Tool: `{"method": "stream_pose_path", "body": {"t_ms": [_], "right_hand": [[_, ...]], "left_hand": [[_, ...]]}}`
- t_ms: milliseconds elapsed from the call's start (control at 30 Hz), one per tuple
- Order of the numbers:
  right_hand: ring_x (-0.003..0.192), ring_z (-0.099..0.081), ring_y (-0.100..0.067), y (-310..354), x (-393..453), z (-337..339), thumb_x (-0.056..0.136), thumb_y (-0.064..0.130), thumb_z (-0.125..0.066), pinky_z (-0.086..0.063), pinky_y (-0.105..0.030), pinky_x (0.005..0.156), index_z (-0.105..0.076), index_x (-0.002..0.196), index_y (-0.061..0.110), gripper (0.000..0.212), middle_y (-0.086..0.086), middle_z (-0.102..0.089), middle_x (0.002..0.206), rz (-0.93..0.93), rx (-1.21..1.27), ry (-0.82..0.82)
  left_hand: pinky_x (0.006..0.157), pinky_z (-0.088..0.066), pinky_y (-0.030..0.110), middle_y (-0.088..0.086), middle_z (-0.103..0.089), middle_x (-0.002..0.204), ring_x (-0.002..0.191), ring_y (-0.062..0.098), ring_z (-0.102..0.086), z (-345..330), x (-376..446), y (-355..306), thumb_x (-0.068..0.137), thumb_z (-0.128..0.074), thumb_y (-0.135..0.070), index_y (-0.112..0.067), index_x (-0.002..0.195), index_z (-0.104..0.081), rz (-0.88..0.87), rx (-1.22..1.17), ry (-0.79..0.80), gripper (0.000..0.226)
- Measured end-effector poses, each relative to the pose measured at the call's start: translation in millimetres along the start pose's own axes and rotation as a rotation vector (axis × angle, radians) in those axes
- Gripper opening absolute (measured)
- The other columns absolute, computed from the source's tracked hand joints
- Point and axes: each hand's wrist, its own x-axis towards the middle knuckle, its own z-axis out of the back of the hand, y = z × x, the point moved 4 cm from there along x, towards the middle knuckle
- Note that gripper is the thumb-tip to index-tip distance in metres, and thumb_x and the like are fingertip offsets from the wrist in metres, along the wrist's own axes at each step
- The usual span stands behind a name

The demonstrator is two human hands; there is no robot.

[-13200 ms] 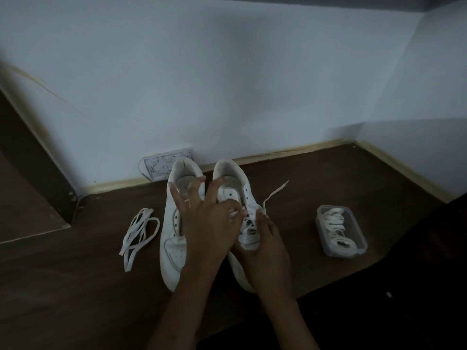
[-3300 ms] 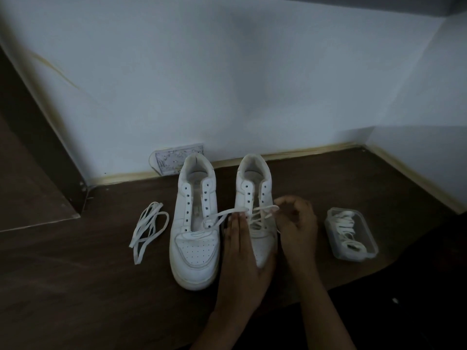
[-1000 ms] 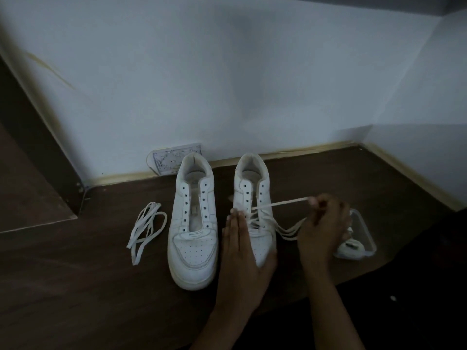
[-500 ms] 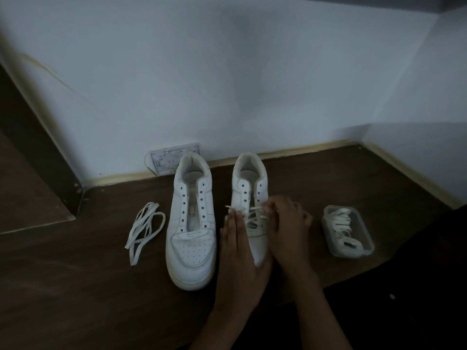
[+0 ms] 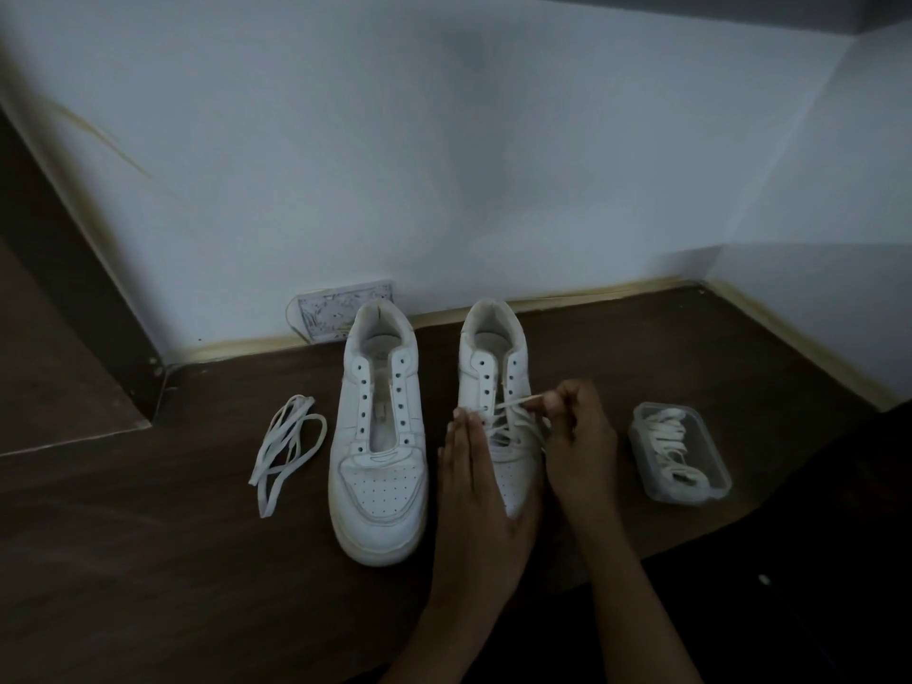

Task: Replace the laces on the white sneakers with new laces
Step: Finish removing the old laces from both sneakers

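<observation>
Your left hand (image 5: 474,481) is lying flat, fingers straight, against the right sneaker (image 5: 498,402) on the desk (image 5: 148,560). Your right hand (image 5: 577,436) is pinching its lace (image 5: 513,403) above the eyelets. The left sneaker (image 5: 377,436) is sitting unlaced beside it.

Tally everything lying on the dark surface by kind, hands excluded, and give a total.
White sneakers: 2, an unlaced one and a partly laced one
Loose lace bundles: 1
Clear plastic containers holding laces: 1
Patterned cards against the wall: 1
Total: 5
</observation>
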Motion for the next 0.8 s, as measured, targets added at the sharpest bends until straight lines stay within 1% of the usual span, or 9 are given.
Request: {"method": "stream_pose_path", "body": {"t_ms": [67,167,233,333,500,567,633,700,800], "right_hand": [[0.083,-0.061,0.006,0.7,0.5,-0.2,0.096,0.029,-0.053,-0.048,-0.014,0.069,-0.055,0.098,0.020,0.009,0.011,-0.065,0.089,0.041,-0.010,0.078],[0.093,-0.060,0.008,0.8,-0.5,-4.4,0.091,0.040,-0.059,-0.051,-0.017,0.079,-0.060,0.113,0.031,0.024,0.018,-0.064,0.101,0.119,-0.106,0.139],[0.093,-0.060,0.006,2.8,-1.4,-7.9,0.089,0.032,-0.064,-0.053,-0.028,0.083,-0.067,0.101,0.030,0.013,0.017,-0.063,0.100,0.198,-0.178,0.098],[0.092,-0.060,0.005,1.0,-1.7,-8.6,0.089,0.017,-0.064,-0.054,-0.034,0.082,-0.068,0.094,0.022,0.009,0.014,-0.063,0.098,0.189,-0.168,0.061],[0.099,-0.058,0.001,-1.3,-1.9,-9.1,0.092,0.034,-0.059,-0.044,-0.048,0.096,-0.063,0.101,0.035,0.010,0.018,-0.061,0.109,0.183,-0.218,0.139],[0.098,-0.057,0.002,3.4,-3.3,-10.5,0.089,0.030,-0.063,-0.039,-0.048,0.099,-0.065,0.098,0.038,0.012,0.022,-0.057,0.109,0.203,-0.284,0.132],[0.094,-0.055,0.002,7.6,-4.2,-12.3,0.088,0.024,-0.062,-0.040,-0.045,0.098,-0.065,0.092,0.035,0.012,0.029,-0.051,0.100,0.238,-0.331,0.110],[0.092,-0.056,0.003,6.3,-3.5,-12.2,0.091,0.019,-0.058,-0.044,-0.039,0.094,-0.061,0.091,0.032,0.013,0.028,-0.052,0.094,0.228,-0.340,0.099],[0.082,-0.059,0.011,-2.0,2.7,-0.6,0.096,0.012,-0.053,-0.052,-0.019,0.072,-0.055,0.090,0.022,0.012,0.015,-0.062,0.089,0.086,-0.147,0.007]], "left_hand": [[0.119,0.006,0.020,0.004,-0.002,0.163,0.150,0.013,-0.001,-0.5,-0.5,0.7,0.092,-0.034,-0.067,-0.010,0.155,-0.008,0.001,-0.002,-0.002,0.090],[0.119,0.005,0.022,0.006,-0.005,0.163,0.150,0.013,-0.002,-2.3,-0.5,1.9,0.092,-0.040,-0.063,-0.009,0.155,-0.008,-0.003,0.010,-0.003,0.089],[0.119,0.005,0.022,0.008,-0.007,0.162,0.150,0.015,-0.005,-2.4,0.2,1.9,0.092,-0.038,-0.064,-0.007,0.155,-0.010,-0.005,0.012,-0.008,0.089],[0.119,0.005,0.021,0.010,-0.010,0.162,0.149,0.017,-0.007,-1.0,0.2,1.1,0.091,-0.038,-0.064,-0.004,0.154,-0.014,-0.003,0.014,-0.017,0.090],[0.119,0.004,0.021,0.013,-0.015,0.161,0.148,0.017,-0.010,-0.2,0.5,0.2,0.090,-0.044,-0.058,-0.003,0.153,-0.016,-0.006,0.017,-0.024,0.088],[0.119,0.003,0.022,0.014,-0.016,0.160,0.148,0.019,-0.011,-1.4,1.1,0.8,0.090,-0.043,-0.057,-0.003,0.153,-0.016,-0.002,0.021,-0.021,0.087],[0.119,0.003,0.022,0.013,-0.014,0.161,0.149,0.018,-0.009,-2.7,1.0,1.7,0.089,-0.044,-0.056,-0.004,0.153,-0.014,0.002,0.024,-0.020,0.088],[0.119,0.002,0.023,0.013,-0.014,0.161,0.148,0.018,-0.009,-2.6,0.0,2.1,0.089,-0.045,-0.057,-0.004,0.153,-0.014,0.003,0.023,-0.024,0.089],[0.120,-0.002,0.026,0.011,-0.010,0.162,0.150,0.016,-0.006,-2.7,-1.7,3.3,0.091,-0.044,-0.058,-0.005,0.154,-0.013,-0.002,0.000,-0.019,0.088]]}}
